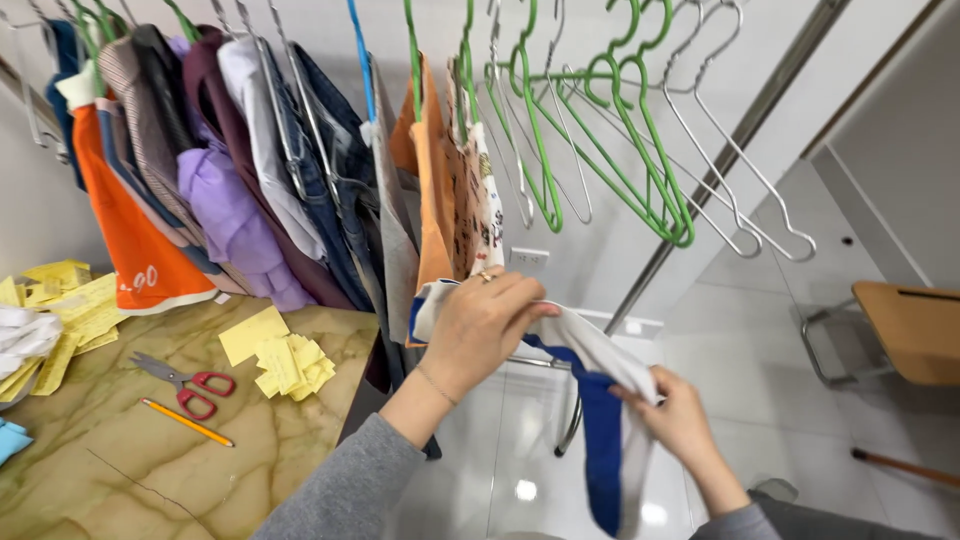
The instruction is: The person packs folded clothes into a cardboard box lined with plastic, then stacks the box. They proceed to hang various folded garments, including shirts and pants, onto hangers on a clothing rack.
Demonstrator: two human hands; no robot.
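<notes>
Stretching from centre frame down to lower right, the white-and-blue cloth garment [590, 400] runs diagonally between both grips: left hand [480, 325] pinches its upper end, right hand [680, 420] clasps lower.

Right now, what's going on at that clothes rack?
A person holds a white and blue garment in both hands: the left hand grips its upper edge near the hanging clothes, and the right hand pinches it lower down. Empty green hangers and wire hangers hang on the rail. Red-handled scissors, a pencil and yellow paper slips lie on the marble table.
</notes>
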